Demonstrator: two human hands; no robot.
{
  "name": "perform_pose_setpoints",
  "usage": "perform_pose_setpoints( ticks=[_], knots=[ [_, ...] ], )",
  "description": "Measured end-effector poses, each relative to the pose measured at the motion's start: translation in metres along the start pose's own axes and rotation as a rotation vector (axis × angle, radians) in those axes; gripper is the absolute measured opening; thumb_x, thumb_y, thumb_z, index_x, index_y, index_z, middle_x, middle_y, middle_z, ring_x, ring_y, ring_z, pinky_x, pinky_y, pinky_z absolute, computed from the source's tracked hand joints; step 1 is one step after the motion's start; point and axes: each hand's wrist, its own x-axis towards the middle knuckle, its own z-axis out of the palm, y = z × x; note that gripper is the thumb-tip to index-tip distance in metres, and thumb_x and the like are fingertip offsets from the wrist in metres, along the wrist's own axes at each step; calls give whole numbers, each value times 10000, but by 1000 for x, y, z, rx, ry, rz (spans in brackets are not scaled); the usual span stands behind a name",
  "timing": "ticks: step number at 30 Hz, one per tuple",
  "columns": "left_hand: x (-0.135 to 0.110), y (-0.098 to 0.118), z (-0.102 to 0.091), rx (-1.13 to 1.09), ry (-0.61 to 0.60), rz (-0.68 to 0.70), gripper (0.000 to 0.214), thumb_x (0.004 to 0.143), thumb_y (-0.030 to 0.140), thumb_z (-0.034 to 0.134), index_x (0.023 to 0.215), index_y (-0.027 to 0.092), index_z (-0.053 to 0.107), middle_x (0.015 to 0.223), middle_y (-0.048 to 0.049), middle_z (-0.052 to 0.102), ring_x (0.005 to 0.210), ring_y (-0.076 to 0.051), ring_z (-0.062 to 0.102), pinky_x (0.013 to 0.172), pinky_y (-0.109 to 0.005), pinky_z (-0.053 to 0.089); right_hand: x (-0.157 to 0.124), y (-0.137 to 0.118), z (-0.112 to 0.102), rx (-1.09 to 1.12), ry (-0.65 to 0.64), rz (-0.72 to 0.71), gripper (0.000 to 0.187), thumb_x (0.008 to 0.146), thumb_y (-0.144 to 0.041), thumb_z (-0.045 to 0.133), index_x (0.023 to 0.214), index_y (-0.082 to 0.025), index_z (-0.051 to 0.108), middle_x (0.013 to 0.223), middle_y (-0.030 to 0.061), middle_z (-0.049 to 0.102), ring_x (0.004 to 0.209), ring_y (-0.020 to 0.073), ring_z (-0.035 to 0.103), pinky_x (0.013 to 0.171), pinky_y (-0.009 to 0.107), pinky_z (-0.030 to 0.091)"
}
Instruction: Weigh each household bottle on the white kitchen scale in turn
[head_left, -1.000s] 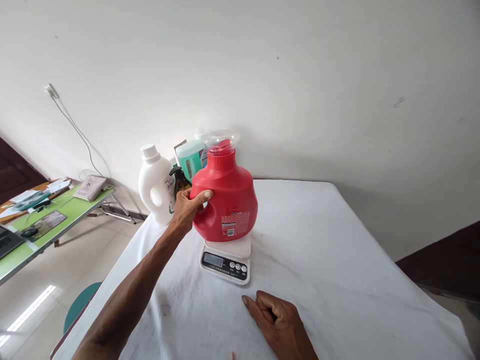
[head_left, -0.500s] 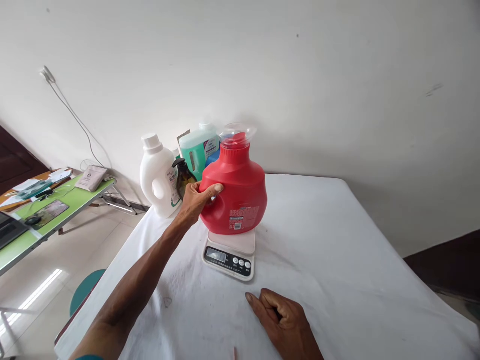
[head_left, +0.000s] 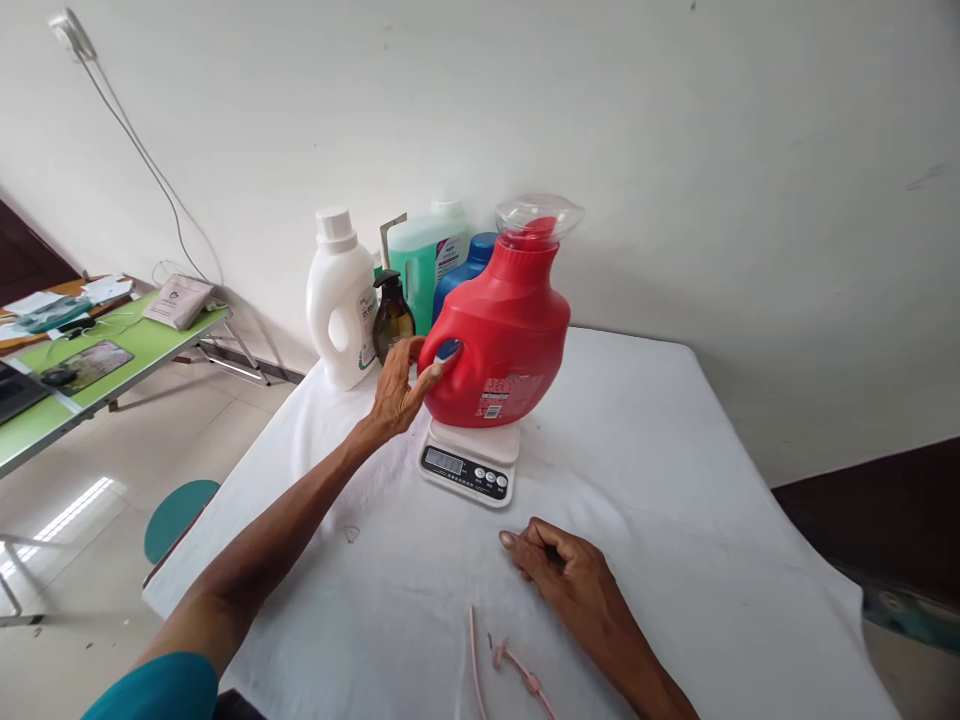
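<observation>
A red detergent jug [head_left: 502, 340] with a clear cap [head_left: 538, 215] stands on a small white digital scale [head_left: 469, 465] on the white-covered table [head_left: 675, 480]. My left hand [head_left: 401, 385] is at the jug's handle with its fingers apart; the thumb tip touches the handle and the handle hole shows free. My right hand [head_left: 562, 575] rests on the cloth in front of the scale, fingers loosely curled, and I see nothing in it.
Behind the jug stand a white bottle [head_left: 341, 305], a brown pump bottle [head_left: 392, 320], a green jug [head_left: 420, 260] and a blue bottle [head_left: 465, 265]. A pink cord [head_left: 510, 670] lies near the front edge. A green side table [head_left: 112, 350] and teal stool [head_left: 176, 510] are on the left.
My left hand has let go of the jug's handle and opened; the jug now stands on the scale. The camera has shifted, so the pink cord comes into view.
</observation>
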Motion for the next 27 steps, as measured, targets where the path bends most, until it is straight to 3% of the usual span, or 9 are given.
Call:
perform_pose_setpoints(
  ticks=[4,7,13,18,27],
  knots=[
    [-37,-26,3,-78,26,-209,565,1016,664,322,1125,176,586,1076,-112,659,946,-207,629,878,-366,510,-8,-2,-4,7,-48,33,516,928,-673,490,691,-230,372,682,-17,460,646,144,411,590,267,331],
    [-49,-34,4,-131,40,-307,559,1013,668,324,1088,180,584,974,-80,656,839,-180,631,831,-341,515,-15,-3,-5,-3,-47,36,515,930,-673,505,697,-229,389,688,-13,481,648,147,425,586,264,349],
    [-48,-45,9,-242,45,-366,544,1003,668,364,1017,178,598,869,-45,638,718,-143,608,703,-284,504,-15,-14,2,71,-11,-71,549,959,-665,498,646,-214,503,644,14,528,651,167,487,625,288,391],
    [-48,-54,10,-282,40,-437,535,984,673,408,957,171,590,811,-36,632,661,-129,599,649,-266,491,-6,-4,16,291,47,-109,592,984,-663,450,591,-228,368,590,16,477,575,150,415,547,299,332],
    [-45,-55,10,-310,54,-470,583,942,725,438,928,165,598,778,-33,634,636,-124,590,632,-264,492,-5,-2,21,199,101,-137,603,967,-675,460,578,-215,438,573,1,434,550,141,391,544,292,335]
  ],
)
